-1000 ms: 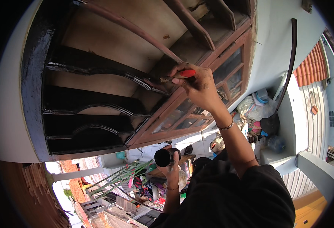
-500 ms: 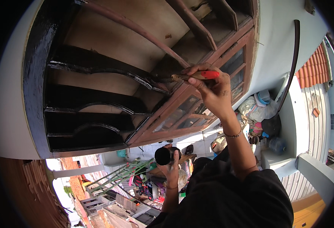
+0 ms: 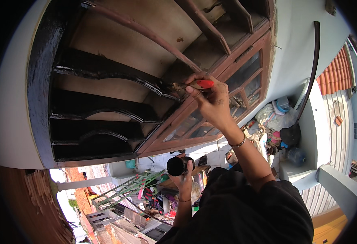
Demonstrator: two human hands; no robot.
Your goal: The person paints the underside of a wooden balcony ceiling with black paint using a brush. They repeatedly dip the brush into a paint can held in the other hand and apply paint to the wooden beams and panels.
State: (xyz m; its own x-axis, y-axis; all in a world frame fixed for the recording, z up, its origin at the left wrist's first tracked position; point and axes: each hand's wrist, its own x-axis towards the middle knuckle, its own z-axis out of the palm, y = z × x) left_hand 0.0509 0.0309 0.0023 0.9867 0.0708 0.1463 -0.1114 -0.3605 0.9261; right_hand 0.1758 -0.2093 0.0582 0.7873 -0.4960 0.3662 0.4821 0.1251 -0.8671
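Between the thumb and fingers of my right hand (image 3: 210, 97) is a paintbrush (image 3: 199, 84) with a red-tipped handle. Its dark bristles meet the end of a black-painted shelf board (image 3: 117, 77) inside a wooden cabinet. Lower down, my left hand (image 3: 182, 181) is wrapped round a small cup (image 3: 177, 166) with a black inside, mouth upward. Glossy black covers the left frame (image 3: 44, 61) and the lower curved boards (image 3: 101, 107). A bare reddish-brown rail (image 3: 146, 32) and upright dividers (image 3: 205, 24) are above and to the right.
The cabinet's brown glass-paned door frame (image 3: 227, 75) runs along the right of the shelves. Plastic bags (image 3: 270, 116) and a water bottle (image 3: 296, 155) lie by the white wall. A green metal rack (image 3: 134, 185) and assorted clutter are below left.
My right hand has shifted left with the paintbrush, pushing the bristles further onto the black board's end. The cup in my left hand has barely moved.
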